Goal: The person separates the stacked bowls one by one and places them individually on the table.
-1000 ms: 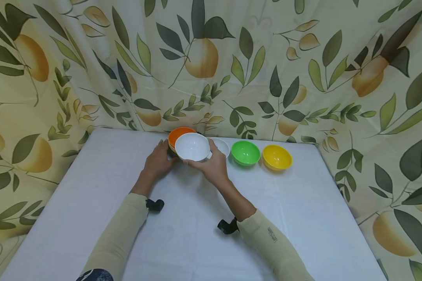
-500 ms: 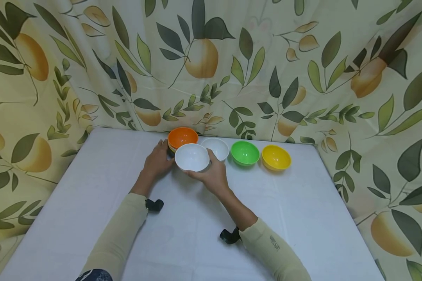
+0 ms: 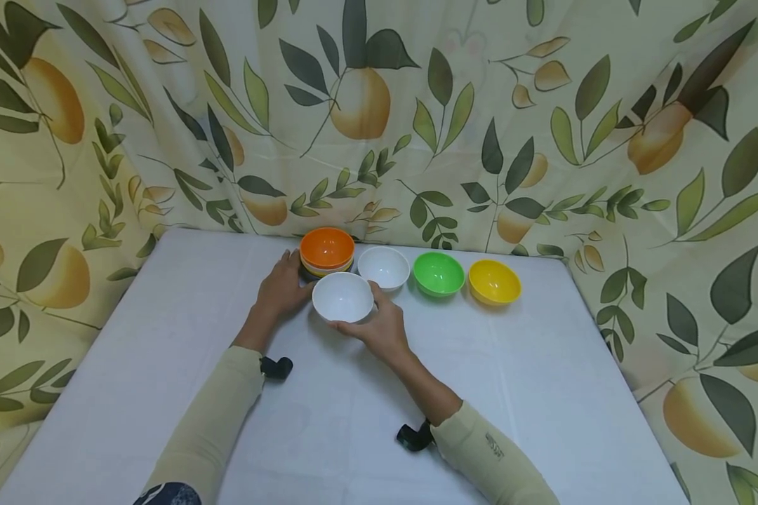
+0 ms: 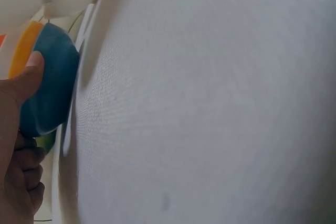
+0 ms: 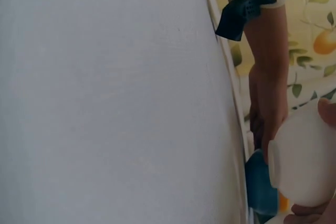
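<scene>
In the head view my right hand point(image 3: 385, 326) holds a white bowl point(image 3: 343, 298) by its side, thumb at the near edge and fingers at the right rim. Just behind it stands a stack of nested bowls, with an orange bowl point(image 3: 327, 247) on top. My left hand point(image 3: 281, 287) grips the stack from the left. The left wrist view shows the thumb across a blue bowl point(image 4: 58, 77) at the stack's bottom and a yellow bowl point(image 4: 23, 51) above it, fingers curled at the other side. The right wrist view shows the held white bowl's underside, close by the stack.
Right of the stack, a second white bowl point(image 3: 384, 268), a green bowl point(image 3: 439, 273) and a yellow bowl point(image 3: 495, 282) stand in a row along the back of the white-covered table point(image 3: 328, 435). A fruit-patterned curtain point(image 3: 442, 140) hangs right behind the table's far edge.
My right hand has drawn the white bowl nearer to me, away from the stack, so the orange bowl and second white bowl show more fully. My left hand has stayed at the stack.
</scene>
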A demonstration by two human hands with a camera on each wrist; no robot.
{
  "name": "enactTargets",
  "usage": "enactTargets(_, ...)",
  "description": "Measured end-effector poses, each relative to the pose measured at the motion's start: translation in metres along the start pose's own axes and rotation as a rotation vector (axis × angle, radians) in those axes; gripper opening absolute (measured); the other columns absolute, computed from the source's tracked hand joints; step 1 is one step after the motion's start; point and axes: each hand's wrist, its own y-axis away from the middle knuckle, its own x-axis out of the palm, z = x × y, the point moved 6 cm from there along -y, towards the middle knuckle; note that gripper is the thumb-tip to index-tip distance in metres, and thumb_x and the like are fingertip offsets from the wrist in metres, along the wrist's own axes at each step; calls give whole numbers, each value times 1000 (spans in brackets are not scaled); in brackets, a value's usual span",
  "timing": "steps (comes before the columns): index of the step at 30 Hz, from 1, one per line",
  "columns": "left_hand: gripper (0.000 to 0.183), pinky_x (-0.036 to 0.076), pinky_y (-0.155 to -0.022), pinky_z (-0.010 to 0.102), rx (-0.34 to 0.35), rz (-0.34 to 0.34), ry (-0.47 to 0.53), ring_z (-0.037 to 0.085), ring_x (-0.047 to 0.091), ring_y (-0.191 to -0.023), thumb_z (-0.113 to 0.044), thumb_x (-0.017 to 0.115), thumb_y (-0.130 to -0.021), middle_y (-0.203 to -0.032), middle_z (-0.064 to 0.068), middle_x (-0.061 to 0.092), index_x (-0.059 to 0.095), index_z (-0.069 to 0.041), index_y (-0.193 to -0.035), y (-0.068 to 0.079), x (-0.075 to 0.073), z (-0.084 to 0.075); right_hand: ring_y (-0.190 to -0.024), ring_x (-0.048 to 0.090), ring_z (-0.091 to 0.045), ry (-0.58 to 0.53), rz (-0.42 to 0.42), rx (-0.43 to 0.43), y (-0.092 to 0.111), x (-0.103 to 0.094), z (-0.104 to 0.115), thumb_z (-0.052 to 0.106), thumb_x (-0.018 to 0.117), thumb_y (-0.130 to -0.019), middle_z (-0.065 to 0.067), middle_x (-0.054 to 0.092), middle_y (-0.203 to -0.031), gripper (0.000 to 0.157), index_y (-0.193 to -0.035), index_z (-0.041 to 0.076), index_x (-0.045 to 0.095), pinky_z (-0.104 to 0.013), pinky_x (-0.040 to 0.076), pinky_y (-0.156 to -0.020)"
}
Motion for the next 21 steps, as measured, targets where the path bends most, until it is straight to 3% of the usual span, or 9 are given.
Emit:
enactTargets(12,103,31,-118,66,1,7,13,45,24,-155,-58,68,-96,-168,28,26,22,3,-165,3,1,-1,-128,62,-29,38,32,51,4,3,-11,31,102,-69,-12,65,-141,101,-152,4,51,-45,50,-109)
enactTargets(21,104,32,-117,66,17,-6,14,42,24,-156,-60,68,-96,-168,26,28,23,3,-165,1,2,1,-128,62,-28,88,47,62,1,4,-20,32,102,-68,-11,64,-142,104,-154,7,49,-45,51,-107)
